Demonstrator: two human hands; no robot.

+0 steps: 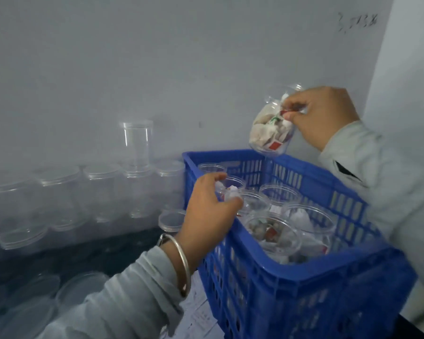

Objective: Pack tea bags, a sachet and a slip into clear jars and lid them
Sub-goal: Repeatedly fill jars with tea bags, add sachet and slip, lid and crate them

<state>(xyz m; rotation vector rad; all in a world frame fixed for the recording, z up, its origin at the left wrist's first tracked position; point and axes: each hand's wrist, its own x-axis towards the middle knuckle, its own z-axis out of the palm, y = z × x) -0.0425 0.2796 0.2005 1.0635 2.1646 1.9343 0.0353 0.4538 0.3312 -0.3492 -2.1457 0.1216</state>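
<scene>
My right hand (321, 113) grips a clear jar (269, 133) packed with tea bags and a red-and-white sachet, held tilted in the air above the back rim of the blue crate (304, 285). My left hand (206, 211) reaches over the crate's left wall and curls round the rim of another filled jar (231, 192) standing inside. Several more open jars (274, 231) with tea bags and sachets stand in the crate. No lid sits on any jar in the crate.
Rows of empty lidded clear jars (59, 182) are stacked against the wall at left, with one tall jar (136, 145) on top. Loose clear lids (171, 220) lie beside the crate. Printed paper slips (201, 316) lie under the crate's front.
</scene>
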